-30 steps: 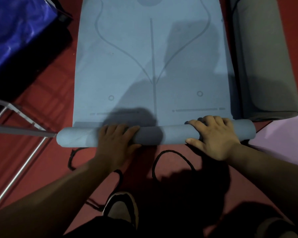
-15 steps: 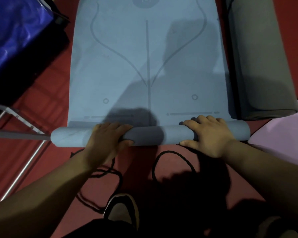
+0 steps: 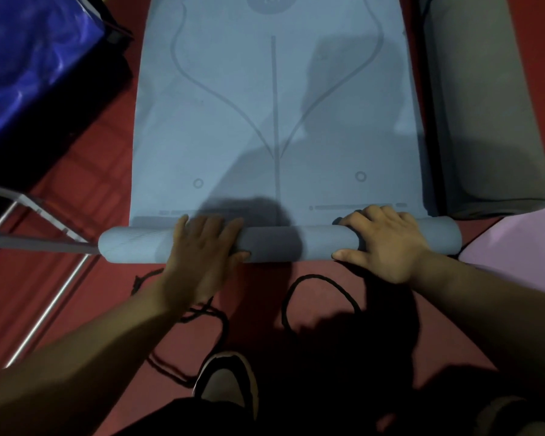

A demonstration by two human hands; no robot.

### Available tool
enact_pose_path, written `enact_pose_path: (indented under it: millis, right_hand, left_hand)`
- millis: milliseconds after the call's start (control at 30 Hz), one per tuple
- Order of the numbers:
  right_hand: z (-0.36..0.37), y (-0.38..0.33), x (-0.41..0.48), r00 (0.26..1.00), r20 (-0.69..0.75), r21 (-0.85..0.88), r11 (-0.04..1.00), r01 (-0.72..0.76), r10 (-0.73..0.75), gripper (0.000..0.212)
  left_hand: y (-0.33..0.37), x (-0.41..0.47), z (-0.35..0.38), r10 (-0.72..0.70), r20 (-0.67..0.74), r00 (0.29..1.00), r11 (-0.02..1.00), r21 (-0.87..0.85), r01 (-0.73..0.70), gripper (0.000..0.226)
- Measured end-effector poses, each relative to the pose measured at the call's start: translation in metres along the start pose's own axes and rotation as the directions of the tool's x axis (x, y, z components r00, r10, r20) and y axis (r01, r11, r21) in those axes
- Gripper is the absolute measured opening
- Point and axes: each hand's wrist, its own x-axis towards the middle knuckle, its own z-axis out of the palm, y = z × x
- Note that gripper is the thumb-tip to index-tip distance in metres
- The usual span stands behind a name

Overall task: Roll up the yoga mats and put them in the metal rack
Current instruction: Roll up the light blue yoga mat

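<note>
A silver metal frame (image 3: pixel 38 212) stands at the far left on the red floor (image 3: pixel 85 171). The left hand (image 3: pixel 202 256) and right hand (image 3: pixel 387 243) both press down, fingers curled, on the rolled end of the blue-grey yoga mat (image 3: pixel 274 121) (mostly still flat). A rolled grey mat (image 3: pixel 485 105) lies just beside it.

A dark red floor (image 3: pixel 76 190) is stretching across the whole scene under dim light, with heavy shadows falling over its near part. A shiny blue sheet (image 3: pixel 35 55) is lying at the upper left. A black cord (image 3: pixel 320 280) is looping on the floor, and a pale pink surface (image 3: pixel 523 237) is showing at the right edge.
</note>
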Motion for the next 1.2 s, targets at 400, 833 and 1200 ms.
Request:
enact_pose_path:
  millis: [400,833,1200]
  right_hand:
    - [0.027,-0.019,-0.018,0.973,-0.212,-0.118,0.985,-0.123,0.096,0.075]
    - [0.011,-0.013,-0.001,0.978,-0.180,-0.109,0.986,-0.123,0.102,0.077]
    - [0.022,-0.020,0.000,0.952,-0.291,-0.103,0.986,-0.132,0.097,0.069]
  left_hand:
    - [-0.007,0.019,0.003,-0.010,0.063,0.998,0.999,-0.048,0.013,0.068]
    - [-0.006,0.001,0.011,-0.106,-0.018,0.994,0.994,-0.025,0.105,0.068]
    - [-0.020,0.021,0.000,-0.050,-0.004,0.999,0.997,-0.066,0.050,0.072]
